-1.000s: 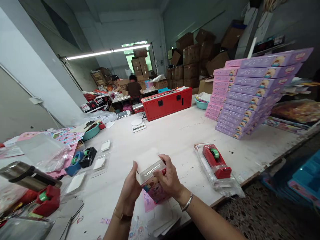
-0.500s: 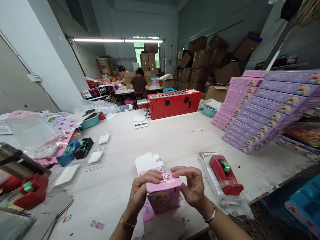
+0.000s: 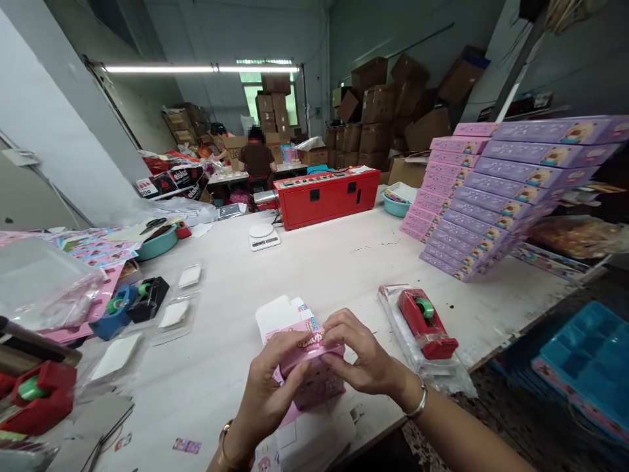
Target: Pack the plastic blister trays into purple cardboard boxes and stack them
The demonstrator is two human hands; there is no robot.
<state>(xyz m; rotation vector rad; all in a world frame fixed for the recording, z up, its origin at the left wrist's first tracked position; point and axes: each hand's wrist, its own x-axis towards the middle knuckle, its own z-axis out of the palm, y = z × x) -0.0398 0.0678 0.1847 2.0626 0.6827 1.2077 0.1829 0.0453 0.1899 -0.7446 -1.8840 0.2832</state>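
A pink printed cardboard box (image 3: 322, 385) stands near the table's front edge between my hands, its pink top panel folded over the upper edge. My left hand (image 3: 276, 375) grips the left end of that panel, fingers on top and thumb against the front. At the right end, my right hand (image 3: 362, 355) pinches the same edge between thumb and fingers. Behind the box, a white flap (image 3: 275, 316) sticks up. Below it lies a flat piece of pale card (image 3: 314, 436) with pink parts. The inside of the box is hidden.
A red tape dispenser (image 3: 426, 324) rests on plastic-wrapped packs at right. Tall stacks of purple boxes (image 3: 496, 216) and pink boxes (image 3: 437, 190) lean behind it. Ahead are a white scale (image 3: 264, 237) and a red machine (image 3: 327, 200). Further tape dispensers (image 3: 150, 298) sit at left.
The top panel's front edge has been pressed down over the box front. My left thumb has come round to the front, and my right fingers have closed on the edge. The view has shifted slightly.
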